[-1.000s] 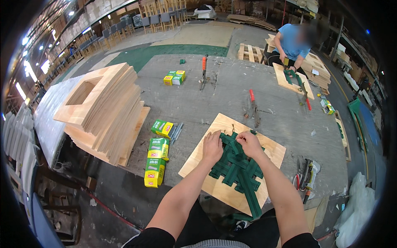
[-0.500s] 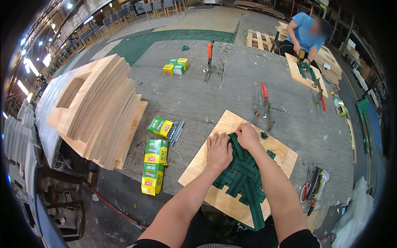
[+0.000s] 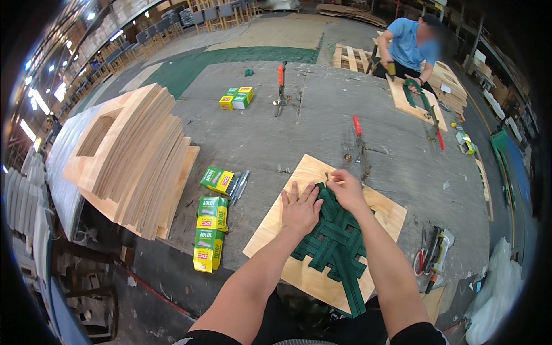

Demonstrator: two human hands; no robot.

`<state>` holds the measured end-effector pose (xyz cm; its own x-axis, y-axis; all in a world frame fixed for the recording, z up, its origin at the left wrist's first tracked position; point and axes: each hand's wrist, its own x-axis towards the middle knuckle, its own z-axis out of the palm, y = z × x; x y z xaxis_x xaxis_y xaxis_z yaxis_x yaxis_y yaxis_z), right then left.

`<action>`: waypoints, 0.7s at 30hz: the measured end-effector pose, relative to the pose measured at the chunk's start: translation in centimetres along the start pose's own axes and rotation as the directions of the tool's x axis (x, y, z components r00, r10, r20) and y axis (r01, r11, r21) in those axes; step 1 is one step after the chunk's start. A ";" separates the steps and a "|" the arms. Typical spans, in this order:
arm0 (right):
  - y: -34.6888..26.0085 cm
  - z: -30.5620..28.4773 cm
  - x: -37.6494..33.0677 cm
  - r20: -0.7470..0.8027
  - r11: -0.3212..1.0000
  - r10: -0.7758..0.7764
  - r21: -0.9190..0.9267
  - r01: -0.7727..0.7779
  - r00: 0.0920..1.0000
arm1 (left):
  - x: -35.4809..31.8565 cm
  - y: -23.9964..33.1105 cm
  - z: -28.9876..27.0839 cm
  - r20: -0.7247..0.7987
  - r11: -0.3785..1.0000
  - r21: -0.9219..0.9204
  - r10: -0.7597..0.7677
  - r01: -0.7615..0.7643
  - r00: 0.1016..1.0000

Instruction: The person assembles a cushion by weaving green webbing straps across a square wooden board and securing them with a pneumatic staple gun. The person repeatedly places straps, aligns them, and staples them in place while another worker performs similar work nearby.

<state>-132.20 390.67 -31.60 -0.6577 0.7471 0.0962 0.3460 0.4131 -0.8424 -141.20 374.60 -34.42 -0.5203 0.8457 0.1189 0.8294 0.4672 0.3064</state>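
Observation:
A pale plywood panel (image 3: 270,234) lies slanted at the table's near side. Green webbing straps (image 3: 339,237) cross over and under each other on it, and one long strap end (image 3: 352,296) hangs toward me past the near edge. My left hand (image 3: 301,210) rests flat, fingers spread, on the panel and the straps' left edge. At the far end of a strap, my right hand (image 3: 346,188) has its fingers bent and pinched on the green webbing. Its fingertips partly hide that end.
Green-and-yellow boxes (image 3: 211,215) stand left of the panel beside silver staple strips (image 3: 238,187). Further left rises a stack of cut plywood panels (image 3: 129,167). Red-handled clamps (image 3: 357,129) sit beyond. Scissors (image 3: 422,259) and tools lie right. A co-worker (image 3: 409,49) works far right.
My right hand has shifted slightly at the strap's far end, its fingers drawn more into a pinch. My left hand stays pressed flat. The view has shifted a little.

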 end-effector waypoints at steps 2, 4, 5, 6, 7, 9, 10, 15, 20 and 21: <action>1.0 -4.3 -2.8 -0.124 0.986 0.014 0.166 0.007 0.992 | -0.1 -0.4 0.2 0.005 1.000 0.021 -0.017 0.017 1.000; 4.7 -12.4 -7.3 -0.367 0.987 0.111 0.150 -0.059 0.924 | 0.0 0.2 0.6 0.005 0.997 0.078 0.021 -0.022 1.000; 6.5 -16.1 -9.9 -0.499 0.982 0.174 0.154 -0.111 0.849 | -0.2 -0.2 0.5 -0.026 0.997 0.063 0.040 -0.038 0.999; 8.2 -20.1 -12.7 -0.596 0.976 0.211 0.085 -0.201 0.774 | -0.2 -0.4 0.6 -0.051 1.000 0.029 0.013 -0.011 0.999; 9.8 -24.1 -15.4 -0.691 0.954 0.233 0.025 -0.300 0.684 | -0.1 -0.3 0.8 -0.073 0.999 0.042 0.033 -0.030 0.997; 11.8 -30.2 -20.3 -0.779 0.845 0.286 -0.069 -0.530 0.558 | -0.1 0.3 1.0 -0.078 0.999 0.044 0.021 -0.017 0.997; 13.4 -32.3 -22.7 -0.785 0.749 0.349 -0.095 -0.655 0.513 | 0.1 1.2 1.2 -0.046 0.999 0.050 0.003 -0.001 0.999; 16.4 -32.2 -22.1 -0.620 0.528 0.557 -0.249 -0.812 0.553 | -0.3 1.4 0.6 0.018 0.998 0.058 -0.030 0.029 0.999; 17.4 -32.9 -20.9 -0.619 0.483 0.604 -0.216 -0.848 0.502 | 0.0 0.3 0.6 -0.029 0.997 0.071 0.014 -0.012 0.999; 17.7 -32.3 -20.8 -0.583 0.547 0.642 -0.107 -0.831 0.498 | -0.1 0.2 0.6 -0.083 0.998 0.060 0.023 -0.018 0.996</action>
<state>-90.76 399.32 -31.40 0.2852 0.9407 -0.1839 0.8068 -0.3391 -0.4838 -140.87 374.72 -34.93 -0.5165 0.8317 0.2036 0.8491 0.4668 0.2472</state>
